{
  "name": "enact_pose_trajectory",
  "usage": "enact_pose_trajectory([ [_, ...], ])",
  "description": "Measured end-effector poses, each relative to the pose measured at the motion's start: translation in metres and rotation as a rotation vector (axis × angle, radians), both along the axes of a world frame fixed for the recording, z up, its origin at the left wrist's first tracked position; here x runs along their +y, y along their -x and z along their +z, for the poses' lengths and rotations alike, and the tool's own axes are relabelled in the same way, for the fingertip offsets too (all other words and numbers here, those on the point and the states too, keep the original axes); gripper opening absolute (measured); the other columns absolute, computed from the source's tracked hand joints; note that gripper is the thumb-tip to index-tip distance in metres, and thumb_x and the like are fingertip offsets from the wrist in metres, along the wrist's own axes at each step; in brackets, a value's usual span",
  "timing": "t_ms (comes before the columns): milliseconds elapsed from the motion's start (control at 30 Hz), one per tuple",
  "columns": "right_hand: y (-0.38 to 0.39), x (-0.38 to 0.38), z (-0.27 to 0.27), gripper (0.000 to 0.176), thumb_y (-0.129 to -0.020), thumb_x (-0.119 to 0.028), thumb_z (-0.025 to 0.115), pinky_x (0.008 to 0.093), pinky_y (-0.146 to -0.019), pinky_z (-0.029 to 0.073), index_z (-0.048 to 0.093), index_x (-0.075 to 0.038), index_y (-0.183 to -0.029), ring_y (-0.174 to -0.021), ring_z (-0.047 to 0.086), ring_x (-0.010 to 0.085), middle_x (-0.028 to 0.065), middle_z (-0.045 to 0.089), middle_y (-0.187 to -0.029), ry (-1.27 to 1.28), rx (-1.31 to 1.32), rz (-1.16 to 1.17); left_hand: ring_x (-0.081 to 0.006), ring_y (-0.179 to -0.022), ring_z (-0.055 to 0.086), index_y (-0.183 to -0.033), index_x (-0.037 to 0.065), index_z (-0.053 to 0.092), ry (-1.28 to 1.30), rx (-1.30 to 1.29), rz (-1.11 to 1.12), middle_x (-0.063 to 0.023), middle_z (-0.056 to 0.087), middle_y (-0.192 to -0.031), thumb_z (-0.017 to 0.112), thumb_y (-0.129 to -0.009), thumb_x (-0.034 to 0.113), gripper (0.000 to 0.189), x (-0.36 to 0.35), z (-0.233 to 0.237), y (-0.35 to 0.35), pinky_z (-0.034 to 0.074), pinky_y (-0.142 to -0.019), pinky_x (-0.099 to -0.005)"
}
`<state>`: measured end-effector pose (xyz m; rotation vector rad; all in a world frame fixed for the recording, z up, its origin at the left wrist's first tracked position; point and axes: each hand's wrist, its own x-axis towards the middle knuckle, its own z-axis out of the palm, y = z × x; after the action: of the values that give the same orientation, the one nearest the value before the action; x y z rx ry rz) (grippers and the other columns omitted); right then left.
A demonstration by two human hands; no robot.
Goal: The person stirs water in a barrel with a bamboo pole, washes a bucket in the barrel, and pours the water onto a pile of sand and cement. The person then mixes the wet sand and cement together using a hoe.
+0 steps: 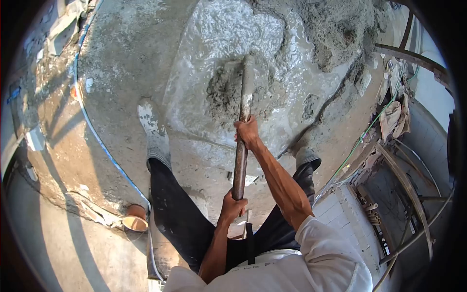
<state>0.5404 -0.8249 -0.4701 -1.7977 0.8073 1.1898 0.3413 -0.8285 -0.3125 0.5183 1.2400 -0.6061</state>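
A long hoe (pixel 241 165) with a worn brown handle runs away from my body, its far end coated in grey mortar. My right hand (pixel 248 132) is wrapped round the middle of the handle. Closer to my waist, my left hand (pixel 232 207) grips the near part. Wet mortar (pixel 189 92) spreads in a shiny pool around the tool's far end, and lumpy mix (pixel 224 92) lies beside it. The blade itself is hidden in the mix.
A thicker grey heap (pixel 335 34) stands at the far right of the pool. My mortar-smeared boots flank the near edge. A blue hose (pixel 90 121) runs along the left, past a bucket (pixel 135 220). On the right lie a green hose (pixel 362 138) and curved bars (pixel 408 182).
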Motion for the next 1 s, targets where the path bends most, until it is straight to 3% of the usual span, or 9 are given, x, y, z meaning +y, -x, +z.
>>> enact_pose_trajectory([
  [67, 0.031, 0.006, 0.033, 0.032, -0.075, 0.001, 0.06, 0.0352, -0.033, 0.045, 0.04, -0.005, -0.099, -0.04, 0.051, 0.0184, 0.0076, 0.048, -0.062, -0.041, 0.001, -0.008, -0.013, -0.04, 0.051, -0.103, 0.001, 0.05, -0.063, 0.041, -0.098, -0.0026, 0.05, -0.059, 0.062, -0.073, -0.004, 0.033, -0.009, 0.017, 0.035, 0.04, -0.036, -0.029],
  [167, 0.025, 0.002, 0.06, 0.033, -0.075, 0.002, 0.06, 0.0344, -0.034, 0.045, 0.04, -0.005, -0.1, -0.039, 0.052, 0.018, 0.0067, 0.049, -0.062, -0.174, -0.035, -0.085, -0.0122, -0.045, 0.05, -0.098, 0.003, 0.054, -0.173, 0.042, -0.119, -0.0022, 0.05, -0.063, 0.065, -0.068, -0.001, 0.032, -0.026, 0.021, 0.041, 0.041, -0.042, -0.0291],
  [300, -0.081, 0.017, 0.084, 0.026, -0.077, 0.0, 0.057, 0.0315, -0.036, 0.044, 0.041, -0.003, -0.097, -0.04, 0.054, 0.0164, 0.0059, 0.051, -0.059, -0.208, -0.34, 0.036, -0.0124, -0.061, 0.047, -0.091, 0.003, 0.054, -0.295, -0.212, -0.188, -0.001, 0.048, -0.066, 0.068, -0.067, 0.006, 0.029, -0.023, -0.039, -0.023, 0.042, -0.056, -0.03],
  [333, -0.109, 0.015, 0.079, 0.021, -0.078, -0.003, 0.057, 0.0307, -0.037, 0.045, 0.043, -0.003, -0.094, -0.041, 0.053, 0.0154, 0.0056, 0.052, -0.057, -0.234, -0.438, 0.038, -0.0082, -0.049, 0.047, -0.095, 0.003, 0.053, -0.387, -0.343, -0.187, 0.0015, 0.047, -0.064, 0.067, -0.072, 0.001, 0.027, -0.014, -0.048, -0.057, 0.039, -0.044, -0.0276],
  [400, -0.149, 0.01, 0.06, 0.019, -0.078, -0.005, 0.058, 0.0298, -0.038, 0.046, 0.044, -0.003, -0.09, -0.041, 0.052, 0.0145, 0.0054, 0.052, -0.057, -0.167, -0.487, 0.067, -0.0083, -0.048, 0.045, -0.099, 0.002, 0.053, -0.416, -0.436, -0.223, 0.0016, 0.047, -0.064, 0.067, -0.072, 0.003, 0.03, -0.009, -0.078, -0.091, 0.038, -0.044, -0.0278],
  [500, -0.116, -0.016, 0.008, 0.023, -0.076, -0.003, 0.059, 0.031, -0.036, 0.045, 0.042, -0.002, -0.091, -0.04, 0.051, 0.0159, 0.0067, 0.051, -0.061, -0.072, -0.35, -0.009, -0.0123, -0.044, 0.048, -0.099, 0.002, 0.053, -0.135, -0.223, -0.186, -0.0018, 0.05, -0.063, 0.066, -0.069, 0.002, 0.033, -0.014, -0.084, -0.072, 0.038, -0.042, -0.0295],
  [600, 0.013, -0.054, -0.042, 0.025, -0.075, 0.0, 0.06, 0.0329, -0.034, 0.044, 0.042, -0.003, -0.092, -0.038, 0.051, 0.0174, 0.0072, 0.05, -0.057, 0.106, -0.043, -0.042, -0.0126, -0.041, 0.05, -0.101, 0.001, 0.049, 0.04, 0.072, -0.201, -0.0019, 0.049, -0.059, 0.065, -0.073, -0.001, 0.032, -0.039, -0.051, 0.016, 0.038, -0.036, -0.0303],
  [867, 0.073, -0.041, 0.047, 0.032, -0.075, 0.001, 0.062, 0.0318, -0.036, 0.044, 0.041, -0.004, -0.098, -0.041, 0.052, 0.0169, 0.0059, 0.048, -0.066, -0.088, 0.036, -0.054, -0.0128, -0.042, 0.053, -0.095, 0.002, 0.05, -0.035, 0.223, -0.188, -0.0039, 0.053, -0.059, 0.064, -0.073, -0.002, 0.027, -0.043, 0.045, 0.061, 0.042, -0.037, -0.0286],
  [1000, 0.033, -0.053, 0.064, 0.032, -0.076, 0.001, 0.06, 0.031, -0.036, 0.042, 0.041, -0.004, -0.101, -0.041, 0.052, 0.0156, 0.0054, 0.048, -0.066, -0.165, -0.029, -0.151, -0.0136, -0.057, 0.058, -0.103, 0.0, 0.052, -0.223, 0.016, -0.365, -0.005, 0.057, -0.067, 0.072, -0.069, 0.005, 0.04, -0.07, 0.017, 0.066, 0.048, -0.054, -0.0306],
])
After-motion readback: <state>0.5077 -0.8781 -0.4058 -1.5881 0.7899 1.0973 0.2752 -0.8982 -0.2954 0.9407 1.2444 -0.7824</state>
